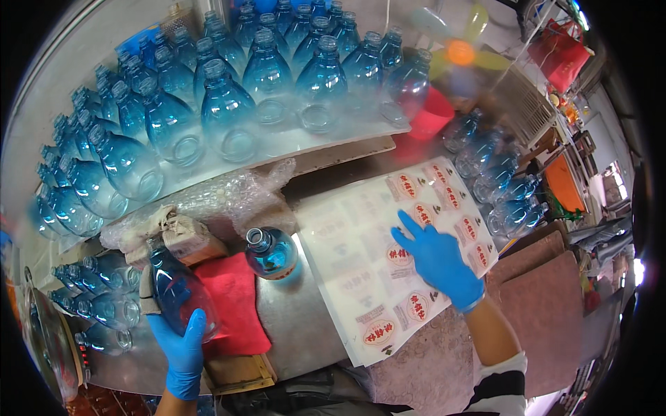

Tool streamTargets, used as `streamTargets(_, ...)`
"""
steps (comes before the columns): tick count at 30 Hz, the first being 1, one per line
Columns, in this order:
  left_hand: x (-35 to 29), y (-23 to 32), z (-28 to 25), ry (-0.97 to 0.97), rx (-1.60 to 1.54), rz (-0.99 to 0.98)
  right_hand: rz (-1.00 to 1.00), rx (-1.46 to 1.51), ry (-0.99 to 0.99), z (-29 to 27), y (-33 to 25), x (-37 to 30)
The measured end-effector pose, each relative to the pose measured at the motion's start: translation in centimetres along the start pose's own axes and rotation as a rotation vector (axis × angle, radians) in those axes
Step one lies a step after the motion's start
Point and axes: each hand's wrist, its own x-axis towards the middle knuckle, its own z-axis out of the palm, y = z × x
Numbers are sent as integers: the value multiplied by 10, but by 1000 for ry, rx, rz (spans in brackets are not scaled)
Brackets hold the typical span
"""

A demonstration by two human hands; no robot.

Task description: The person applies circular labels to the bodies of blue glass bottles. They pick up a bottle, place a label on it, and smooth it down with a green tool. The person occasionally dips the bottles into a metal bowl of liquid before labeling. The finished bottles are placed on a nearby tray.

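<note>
Your left hand (179, 344), lower left, grips a seemingly unlabelled bottle (177, 283); your right hand (442, 265) spreads, apparently empty, over a seemingly part-used sheet (329, 260), many labels (419, 305) left.

In the lower left of the frame, my gloved left hand (182, 350) holds a blue bottle (179, 288) near its base, the bottle tilted with its neck toward the upper left. A red cloth (239, 305) lies beside it. Right of centre, my gloved right hand (440, 267) rests on printed label sheets (333, 260), two fingers pointing to the upper left. Near the centre, another bottle (274, 258) stands upright. Bubble wrap (201, 201) lies above the cloth, and rows of blue bottles (265, 73) fill a white shelf (277, 142) across the upper left.
</note>
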Motion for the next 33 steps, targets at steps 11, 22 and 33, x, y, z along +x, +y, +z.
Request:
streamTargets(11, 4, 3, 0, -17, -6, 63, -92, 362, -314, -18, 53, 100)
streamTargets(22, 5, 0, -2, -28, -38, 36, -63, 465, -173, 8, 50, 131)
streamTargets(33, 5, 1, -4, -52, -90, 37, 102, 523, -133, 10, 43, 154)
